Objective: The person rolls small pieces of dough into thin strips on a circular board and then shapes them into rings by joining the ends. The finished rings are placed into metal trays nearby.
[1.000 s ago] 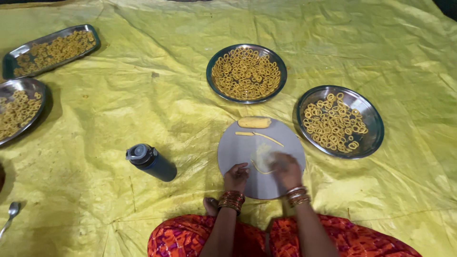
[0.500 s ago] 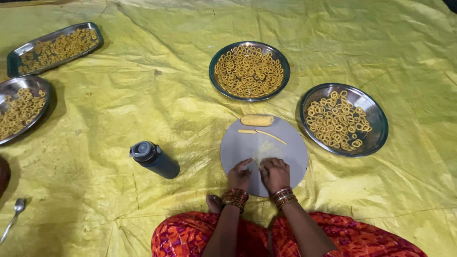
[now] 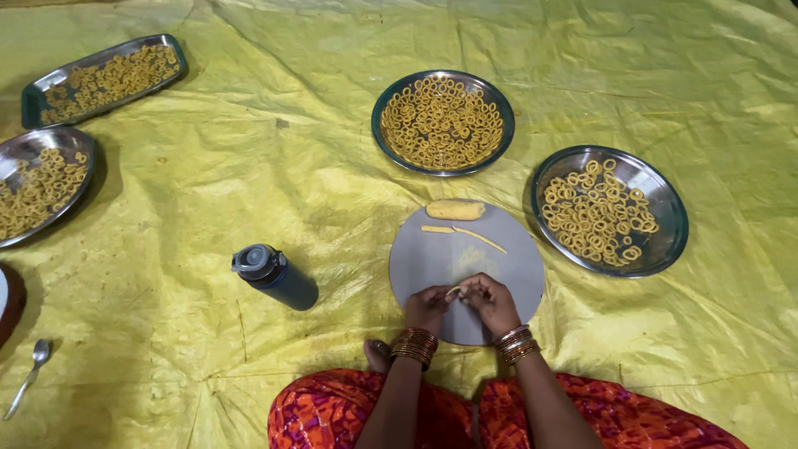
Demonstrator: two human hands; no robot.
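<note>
A round grey board (image 3: 432, 262) lies on the yellow sheet in front of me. My left hand (image 3: 427, 308) and my right hand (image 3: 492, 301) meet over its near edge, fingertips pinched together on a small piece of yellow dough (image 3: 453, 291). At the board's far edge rests a thick dough log (image 3: 455, 209), and just below it a thin rolled dough strand (image 3: 465, 234). Bangles circle both wrists.
Two round steel plates of dough rings sit beyond the board, one at the centre (image 3: 442, 122), one at the right (image 3: 609, 210). Two more ring-filled trays (image 3: 104, 79) (image 3: 37, 185) lie far left. A dark bottle (image 3: 274, 276) lies left of the board; a spoon (image 3: 29, 377) lower left.
My hands have stopped rolling flat on the board and drawn together at its near edge, lifting a small dough piece between the fingertips.
</note>
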